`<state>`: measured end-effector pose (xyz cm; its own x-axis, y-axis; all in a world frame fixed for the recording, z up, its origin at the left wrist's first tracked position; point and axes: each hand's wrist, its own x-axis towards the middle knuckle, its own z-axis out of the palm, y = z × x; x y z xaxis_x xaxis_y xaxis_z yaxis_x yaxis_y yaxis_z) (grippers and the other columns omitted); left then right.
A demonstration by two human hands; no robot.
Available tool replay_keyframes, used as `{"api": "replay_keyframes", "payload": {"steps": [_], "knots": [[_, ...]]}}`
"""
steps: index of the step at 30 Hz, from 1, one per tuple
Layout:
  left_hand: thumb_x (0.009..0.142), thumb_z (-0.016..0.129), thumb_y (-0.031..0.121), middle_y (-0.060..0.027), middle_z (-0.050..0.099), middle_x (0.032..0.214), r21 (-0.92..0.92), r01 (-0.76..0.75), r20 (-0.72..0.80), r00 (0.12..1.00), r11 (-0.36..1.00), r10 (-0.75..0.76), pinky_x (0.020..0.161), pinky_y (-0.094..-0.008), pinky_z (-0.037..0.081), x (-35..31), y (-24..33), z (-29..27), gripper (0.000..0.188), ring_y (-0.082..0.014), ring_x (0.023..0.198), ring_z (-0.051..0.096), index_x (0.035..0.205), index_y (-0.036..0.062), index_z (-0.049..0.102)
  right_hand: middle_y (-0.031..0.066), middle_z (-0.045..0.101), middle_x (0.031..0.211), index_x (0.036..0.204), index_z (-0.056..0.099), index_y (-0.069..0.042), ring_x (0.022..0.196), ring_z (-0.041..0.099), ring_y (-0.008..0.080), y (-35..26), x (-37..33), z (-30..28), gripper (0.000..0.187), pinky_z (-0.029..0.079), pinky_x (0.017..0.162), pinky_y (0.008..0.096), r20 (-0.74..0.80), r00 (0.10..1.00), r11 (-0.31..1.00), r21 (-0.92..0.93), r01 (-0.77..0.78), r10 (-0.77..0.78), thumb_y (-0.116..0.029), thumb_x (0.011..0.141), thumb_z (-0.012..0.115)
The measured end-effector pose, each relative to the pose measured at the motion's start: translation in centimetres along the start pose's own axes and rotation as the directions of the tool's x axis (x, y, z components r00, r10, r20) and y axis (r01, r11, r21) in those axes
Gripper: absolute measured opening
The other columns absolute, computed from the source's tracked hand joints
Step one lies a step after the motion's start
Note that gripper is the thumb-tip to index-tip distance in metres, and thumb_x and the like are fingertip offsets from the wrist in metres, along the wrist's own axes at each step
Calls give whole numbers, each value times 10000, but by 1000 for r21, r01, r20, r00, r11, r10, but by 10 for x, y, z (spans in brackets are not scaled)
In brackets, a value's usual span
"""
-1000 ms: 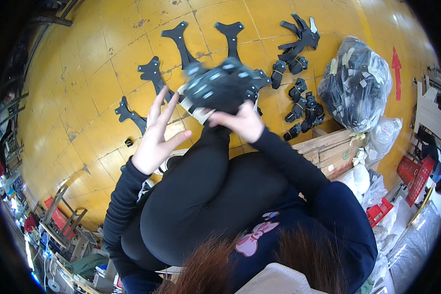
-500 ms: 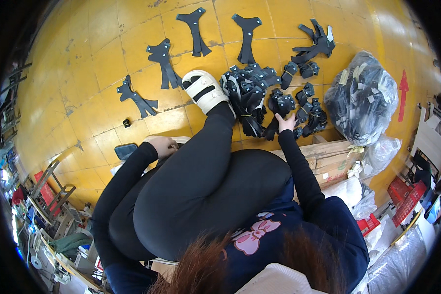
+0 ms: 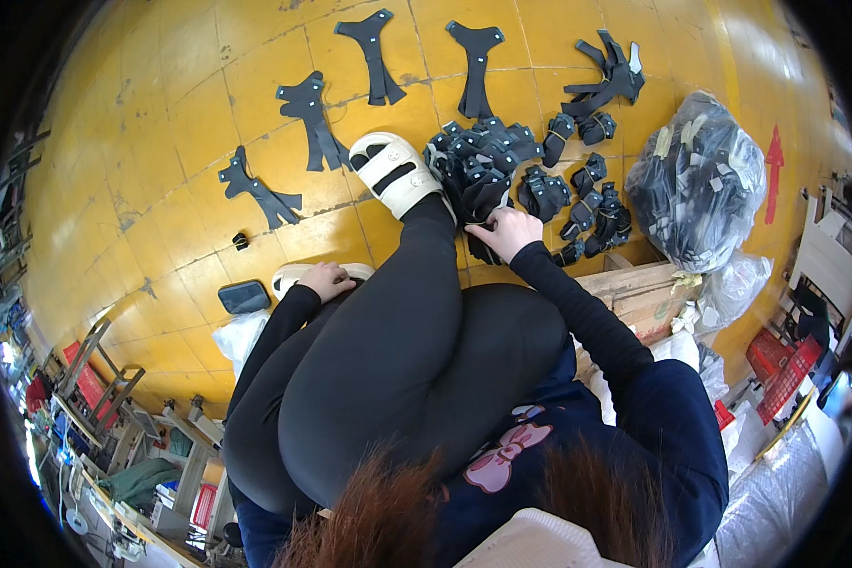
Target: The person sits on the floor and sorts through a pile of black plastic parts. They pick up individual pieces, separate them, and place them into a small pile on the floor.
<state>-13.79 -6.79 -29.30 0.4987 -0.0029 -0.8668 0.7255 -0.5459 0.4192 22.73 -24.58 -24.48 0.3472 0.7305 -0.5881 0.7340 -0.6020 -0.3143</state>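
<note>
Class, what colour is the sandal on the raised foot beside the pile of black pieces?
The sandal is cream white, seen best in the head view.

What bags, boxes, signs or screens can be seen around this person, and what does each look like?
Clear plastic bag: right of the black pieces, bulging, full of dark parts with pale tags.
Cardboard box: beside the right arm, tan, flat-topped.
Red arrow: painted on the yellow floor at far right.
Dark phone-like slab: on the floor near the left hand, rounded rectangle, screen dark.
Right hand: on the pile of black pieces.
</note>
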Motion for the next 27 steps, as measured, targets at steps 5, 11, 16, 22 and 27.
{"api": "replay_keyframes", "payload": {"steps": [5,11,16,22,27], "knots": [[869,549,478,-90,630,1037,-80,-86,-126,989,993,75,918,-396,428,-6,4,8,407,-297,1012,546,1016,124,684,138,682,763,778,701,-60,738,672,292,2,5,15,504,531,661,373,131,985,990,-98,-104,117,-561,733,666],[878,524,504,-97,634,1027,-22,-24,-33,999,999,23,920,-404,429,6,11,4,440,-297,1016,553,981,116,703,190,660,774,812,689,-10,762,652,349,18,-11,1,381,516,732,408,26,997,935,345,-76,71,-384,748,649],[871,537,505,-114,656,956,-26,-65,-165,984,998,60,869,-402,464,-1,-3,18,445,-295,986,581,936,98,705,171,654,854,828,682,10,794,653,319,34,-22,-1,296,502,731,378,-174,982,848,529,32,72,-280,771,678],[871,546,489,-148,669,852,-43,58,-33,998,997,-59,766,-406,504,-2,14,-8,457,-317,817,635,933,58,683,168,676,908,815,681,-15,850,667,293,19,-28,-6,385,494,829,369,-224,967,920,391,-27,124,-399,792,689],[870,586,410,-157,662,847,-283,65,-197,973,957,-124,746,-375,504,-16,3,-11,378,-300,813,643,970,52,652,163,691,819,794,702,-42,793,682,301,-12,9,-14,597,523,770,384,126,982,985,-122,-125,141,-631,723,639]]}}
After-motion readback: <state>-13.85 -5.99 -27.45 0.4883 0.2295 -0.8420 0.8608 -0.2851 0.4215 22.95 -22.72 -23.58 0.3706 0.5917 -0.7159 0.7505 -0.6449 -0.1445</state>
